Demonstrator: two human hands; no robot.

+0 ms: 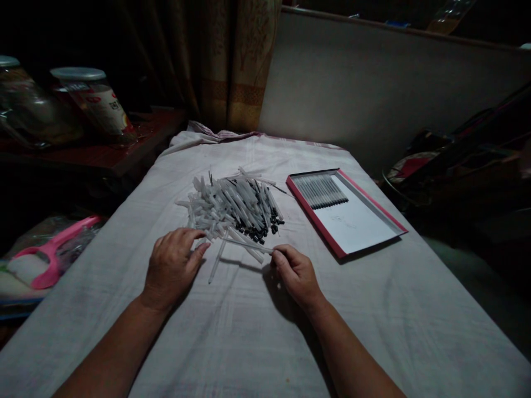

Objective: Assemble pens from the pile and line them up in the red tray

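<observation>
My right hand (pixel 295 272) is closed, thumb and forefinger pinching one end of a slim clear pen (pixel 244 244). The pen points left across the near edge of the pile, toward my other hand. My left hand (pixel 174 265) curls its thumb and forefinger around a small translucent piece that looks like a pen cap (pixel 203 241). In front of both hands lies a heap of pen parts (pixel 232 204), with translucent tubes, caps and small black pieces. A loose pen (pixel 216 262) rests on the cloth between my hands.
A shallow red-edged box (pixel 317 231) to the right holds a row of pens (pixel 319 190) on a white bottom. White cloth (pixel 373 320) covers the table. Jars (pixel 97 102) stand on a dark red surface at left, above a pink plastic handle (pixel 50 251). A curtain (pixel 236 66) hangs behind.
</observation>
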